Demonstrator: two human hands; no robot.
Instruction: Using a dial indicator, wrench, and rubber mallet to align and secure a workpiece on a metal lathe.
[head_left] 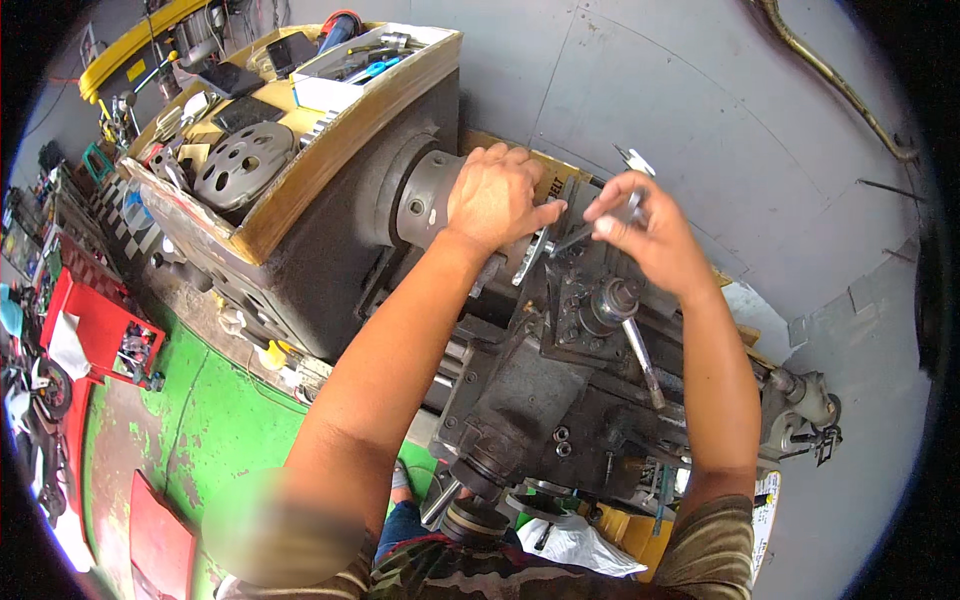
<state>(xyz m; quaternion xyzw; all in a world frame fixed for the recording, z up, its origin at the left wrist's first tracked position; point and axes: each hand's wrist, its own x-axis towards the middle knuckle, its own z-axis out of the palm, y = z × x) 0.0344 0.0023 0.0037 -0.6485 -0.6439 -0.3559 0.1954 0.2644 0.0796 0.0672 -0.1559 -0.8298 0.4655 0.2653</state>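
Left hand (pixel 490 195) lies open over the lathe chuck (pixel 418 208), my thumb by the metal disc (pixel 531 258) at its front — stiff, probably slick, best taken by the rim; right hand (pixel 660 235) curls near the tool post (pixel 600 310) — whether it pinches something, I cannot tell.

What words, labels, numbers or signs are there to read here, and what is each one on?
Dark capital letters on the flat yellow panel behind the round grey metal chuck: partly visible, but I won't copy the wording.
Faint marks like writing on the white, yellow-edged sheet at lower right: too small to read.
Any other markings: too small or blurred.
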